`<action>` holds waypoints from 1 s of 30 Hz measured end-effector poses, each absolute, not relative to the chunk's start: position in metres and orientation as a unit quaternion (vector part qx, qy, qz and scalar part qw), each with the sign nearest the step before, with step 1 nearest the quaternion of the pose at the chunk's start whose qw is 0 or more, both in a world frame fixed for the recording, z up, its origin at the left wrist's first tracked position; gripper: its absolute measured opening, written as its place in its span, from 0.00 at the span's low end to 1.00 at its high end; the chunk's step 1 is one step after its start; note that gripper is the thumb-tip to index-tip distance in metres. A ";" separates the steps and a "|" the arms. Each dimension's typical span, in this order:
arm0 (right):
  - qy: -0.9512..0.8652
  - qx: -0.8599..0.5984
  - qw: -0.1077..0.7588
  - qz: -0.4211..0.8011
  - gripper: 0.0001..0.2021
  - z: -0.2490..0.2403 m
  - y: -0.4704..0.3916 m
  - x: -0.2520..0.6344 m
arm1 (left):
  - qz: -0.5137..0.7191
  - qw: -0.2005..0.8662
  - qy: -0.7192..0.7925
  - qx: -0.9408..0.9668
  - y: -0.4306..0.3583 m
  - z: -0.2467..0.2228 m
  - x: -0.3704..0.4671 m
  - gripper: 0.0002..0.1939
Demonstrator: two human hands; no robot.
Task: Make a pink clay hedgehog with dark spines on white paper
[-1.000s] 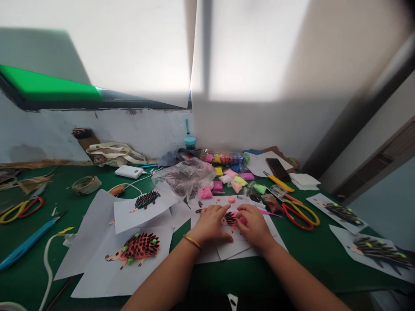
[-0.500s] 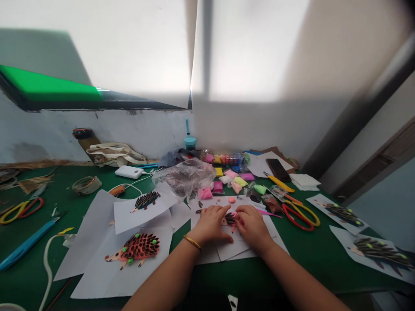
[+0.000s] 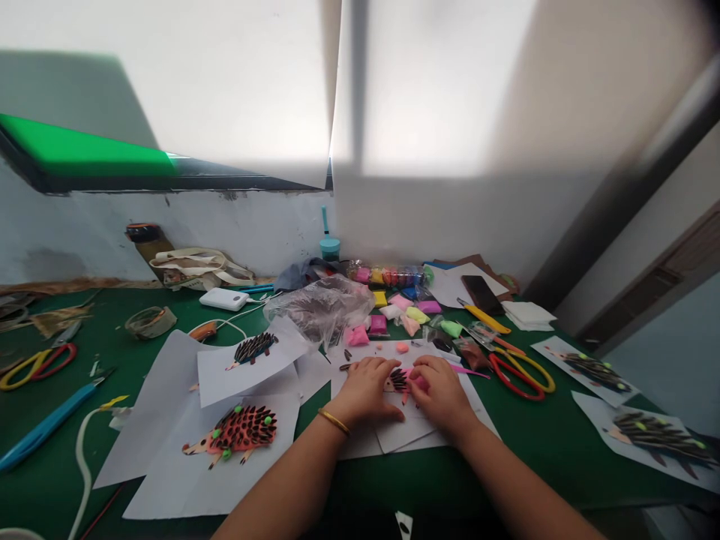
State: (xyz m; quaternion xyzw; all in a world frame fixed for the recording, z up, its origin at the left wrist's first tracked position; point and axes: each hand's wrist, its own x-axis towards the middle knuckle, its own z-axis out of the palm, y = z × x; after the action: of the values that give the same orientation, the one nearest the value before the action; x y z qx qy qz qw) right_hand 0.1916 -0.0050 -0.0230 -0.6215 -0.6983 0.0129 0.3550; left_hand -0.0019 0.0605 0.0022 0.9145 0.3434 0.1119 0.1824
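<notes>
A small pink clay hedgehog with dark seed-like spines on its back lies on white paper in front of me. My left hand, a gold bangle at its wrist, rests on the sheet at the hedgehog's left, thumb apart from the fingers. Over the pink body's right side my right hand has its fingers bent together at the clay; whatever they pinch is hidden. Loose dark seeds lie beyond my left fingers. A flat orange clay piece sits at the paper's far edge.
Finished hedgehog pictures lie left and right. Behind the paper are a clear plastic bag and several coloured clay packets. Red-and-yellow scissors, a yellow cutter and a phone lie to the right.
My right hand has shifted slightly to the right, and more of the pink clay body shows by its fingers. The left hand stays in place.
</notes>
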 end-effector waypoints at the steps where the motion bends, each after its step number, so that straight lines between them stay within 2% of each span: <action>1: -0.699 -0.621 0.355 0.016 0.03 -0.023 -0.005 0.192 | 0.112 0.182 0.344 0.914 0.060 0.002 -0.002 0.52; 10: -0.708 -0.619 0.339 0.035 0.07 -0.020 -0.005 0.192 | 0.102 0.192 0.350 0.911 0.059 0.006 -0.001 0.52; 30: -0.709 -0.623 0.330 0.031 0.07 -0.017 -0.006 0.188 | 0.099 0.191 0.348 0.912 0.060 0.006 -0.001 0.55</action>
State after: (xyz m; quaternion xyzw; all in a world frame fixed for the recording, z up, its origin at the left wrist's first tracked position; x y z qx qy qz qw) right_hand 0.1881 -0.0063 -0.0175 -0.6230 -0.7086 0.0312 0.3298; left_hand -0.0009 0.0601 0.0055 0.9123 0.3484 0.0993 0.1911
